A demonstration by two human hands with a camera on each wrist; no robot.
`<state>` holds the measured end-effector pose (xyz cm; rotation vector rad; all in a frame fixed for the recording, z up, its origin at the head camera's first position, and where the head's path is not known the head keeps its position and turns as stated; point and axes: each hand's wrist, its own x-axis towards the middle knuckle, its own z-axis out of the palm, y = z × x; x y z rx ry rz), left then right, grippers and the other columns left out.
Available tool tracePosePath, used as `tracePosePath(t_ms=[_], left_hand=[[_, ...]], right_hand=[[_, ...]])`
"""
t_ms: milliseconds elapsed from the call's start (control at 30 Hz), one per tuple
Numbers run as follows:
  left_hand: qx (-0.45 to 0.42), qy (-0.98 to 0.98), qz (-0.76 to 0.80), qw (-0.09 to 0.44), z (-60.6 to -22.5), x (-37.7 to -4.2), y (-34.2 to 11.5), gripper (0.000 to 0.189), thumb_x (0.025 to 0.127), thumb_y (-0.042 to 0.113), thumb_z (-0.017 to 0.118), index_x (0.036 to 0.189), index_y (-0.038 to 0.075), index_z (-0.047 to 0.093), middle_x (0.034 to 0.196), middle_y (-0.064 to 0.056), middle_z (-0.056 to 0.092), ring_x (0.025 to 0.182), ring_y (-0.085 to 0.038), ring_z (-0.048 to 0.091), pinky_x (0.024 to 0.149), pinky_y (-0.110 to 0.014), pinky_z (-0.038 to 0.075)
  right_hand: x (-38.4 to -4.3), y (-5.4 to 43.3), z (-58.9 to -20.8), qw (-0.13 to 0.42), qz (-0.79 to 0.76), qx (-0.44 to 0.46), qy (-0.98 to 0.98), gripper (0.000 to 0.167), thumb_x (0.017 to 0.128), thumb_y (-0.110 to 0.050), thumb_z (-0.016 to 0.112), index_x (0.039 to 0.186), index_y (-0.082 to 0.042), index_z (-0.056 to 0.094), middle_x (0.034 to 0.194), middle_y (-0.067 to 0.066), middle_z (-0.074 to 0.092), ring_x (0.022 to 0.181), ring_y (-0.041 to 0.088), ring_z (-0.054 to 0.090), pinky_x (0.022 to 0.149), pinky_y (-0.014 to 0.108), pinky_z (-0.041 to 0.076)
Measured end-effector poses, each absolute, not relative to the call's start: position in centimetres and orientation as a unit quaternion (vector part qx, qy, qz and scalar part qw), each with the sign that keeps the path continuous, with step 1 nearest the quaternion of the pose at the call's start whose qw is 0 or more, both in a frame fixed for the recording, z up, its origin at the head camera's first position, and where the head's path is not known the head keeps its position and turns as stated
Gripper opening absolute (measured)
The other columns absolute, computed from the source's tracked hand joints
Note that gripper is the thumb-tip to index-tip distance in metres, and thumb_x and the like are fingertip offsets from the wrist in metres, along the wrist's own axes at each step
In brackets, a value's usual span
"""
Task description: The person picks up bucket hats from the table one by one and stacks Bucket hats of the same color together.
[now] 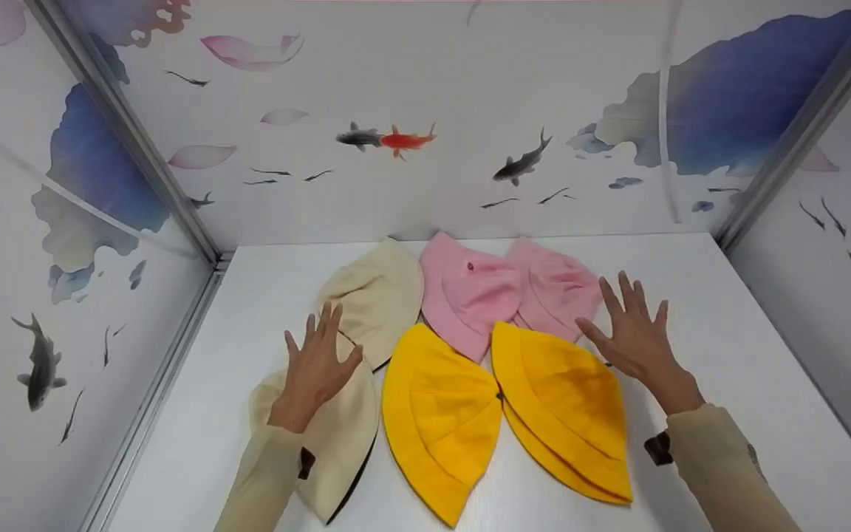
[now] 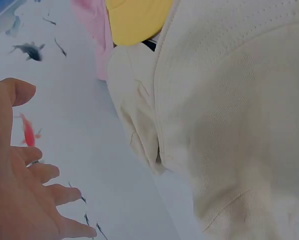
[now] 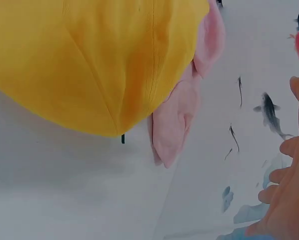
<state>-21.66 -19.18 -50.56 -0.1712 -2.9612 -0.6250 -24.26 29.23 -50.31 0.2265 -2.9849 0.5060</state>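
Observation:
Six bucket hats lie folded flat in two rows. My left hand [image 1: 316, 369], fingers spread, hovers over the front cream bucket hat [image 1: 344, 436], below the back cream bucket hat [image 1: 377, 295]. Fingers apart and holding nothing, my right hand [image 1: 634, 332] is just right of the right pink bucket hat [image 1: 555, 284] and the right yellow bucket hat [image 1: 569, 399]. Between them lie the left pink bucket hat [image 1: 470, 292] and the left yellow bucket hat [image 1: 440, 421]. In the left wrist view, cream fabric [image 2: 239, 100] fills the right side; in the right wrist view, yellow fabric [image 3: 104, 55] is close.
The hats lie on a white table [image 1: 699, 310]. White panels printed with fish and lotus shapes enclose it, including the back wall [image 1: 425, 81], with metal posts [image 1: 802, 133] at the corners. A small dark device [image 1: 660, 448] sits at the right wrist.

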Motion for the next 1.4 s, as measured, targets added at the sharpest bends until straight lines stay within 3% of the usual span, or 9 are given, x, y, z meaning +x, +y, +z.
tracePosePath(t_ms=[167,367,733,1000,1100,1233,1400], left_hand=[[-0.037,-0.970,-0.236,0.047,-51.0,-21.4,-18.7,0.078,0.097,0.044,0.059,0.159,0.013,0.024,0.165,-0.015,0.028,0.149,-0.045,0.027,0.117,-0.072,0.014],[-0.040,-0.960,-0.273,0.057,-51.4,-21.3,-18.2,0.077,0.094,0.041,0.064,0.156,0.010,0.032,0.153,-0.021,0.044,0.139,-0.043,0.043,0.114,-0.063,0.033],[-0.031,-0.935,-0.350,0.039,-52.7,-20.9,-16.6,0.067,0.094,0.043,0.066,0.149,0.011,0.046,0.149,-0.020,0.048,0.132,-0.041,0.049,0.103,-0.061,0.045],[-0.031,-0.912,-0.409,0.010,-53.7,-20.3,-16.2,0.059,0.096,0.035,0.067,0.144,0.005,0.051,0.144,-0.022,0.052,0.131,-0.042,0.051,0.105,-0.058,0.045],[-0.026,-0.896,-0.444,-0.009,-54.0,-20.3,-15.9,0.058,0.096,0.030,0.067,0.144,0.002,0.049,0.143,-0.023,0.052,0.128,-0.043,0.052,0.103,-0.057,0.047],[-0.034,-0.885,-0.462,-0.053,-54.5,-20.2,-15.4,0.066,0.094,0.034,0.070,0.146,0.002,0.046,0.145,-0.026,0.048,0.130,-0.044,0.049,0.106,-0.057,0.045],[-0.048,-0.884,-0.459,-0.075,-55.0,-20.2,-14.9,0.074,0.093,0.041,0.070,0.148,0.001,0.042,0.147,-0.029,0.046,0.135,-0.045,0.045,0.111,-0.059,0.040]], right_hand=[[-23.6,28.3,-50.7,0.058,0.197,0.075,-0.976,0.086,0.099,-0.058,0.047,0.161,-0.008,0.015,0.167,0.025,0.005,0.152,0.050,0.005,0.116,0.076,0.000],[-23.3,27.3,-51.0,0.055,0.245,0.080,-0.965,0.083,0.100,-0.052,0.050,0.160,-0.005,0.017,0.166,0.026,0.004,0.149,0.054,0.014,0.117,0.074,0.008],[-22.5,25.3,-52.0,0.030,0.351,0.067,-0.933,0.080,0.100,-0.051,0.052,0.159,-0.007,0.020,0.165,0.023,0.013,0.144,0.054,0.028,0.113,0.075,0.021],[-21.6,23.4,-52.5,0.020,0.415,0.068,-0.907,0.074,0.100,-0.049,0.055,0.156,-0.007,0.029,0.161,0.022,0.024,0.146,0.046,0.030,0.117,0.067,0.024],[-21.4,22.6,-52.6,0.019,0.427,0.069,-0.901,0.071,0.100,-0.045,0.057,0.154,-0.007,0.032,0.159,0.021,0.029,0.142,0.044,0.035,0.116,0.066,0.029],[-20.8,21.4,-52.7,0.018,0.442,0.066,-0.894,0.065,0.099,-0.040,0.061,0.151,-0.009,0.037,0.155,0.019,0.035,0.138,0.041,0.041,0.112,0.061,0.038],[-19.9,20.1,-53.1,-0.005,0.471,0.045,-0.881,0.061,0.100,-0.038,0.060,0.151,-0.011,0.038,0.155,0.017,0.037,0.138,0.038,0.043,0.111,0.058,0.041]])
